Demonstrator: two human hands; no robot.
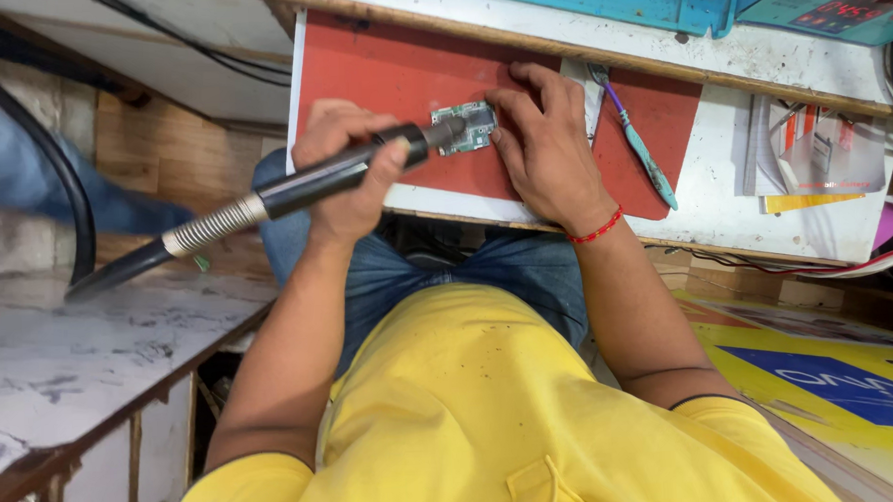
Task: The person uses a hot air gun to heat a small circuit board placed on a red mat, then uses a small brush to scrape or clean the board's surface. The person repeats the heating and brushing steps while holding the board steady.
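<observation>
Left hand (350, 170) grips a hot-air wand (335, 176) aimed at a circuit board (467, 127); right hand (547, 144) presses the board onto a red mat (391, 70)

Left hand (350, 170) gripping a black hot-air wand (306, 182), nozzle touching a small green circuit board (470, 126), right hand (547, 144) pinning it on the red mat (401, 74)

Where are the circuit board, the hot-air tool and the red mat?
circuit board (472, 127), head view, middle of the green board.
hot-air tool (315, 180), head view, black handle below the left hand's fingers.
red mat (381, 70), head view, bare upper left area.
</observation>
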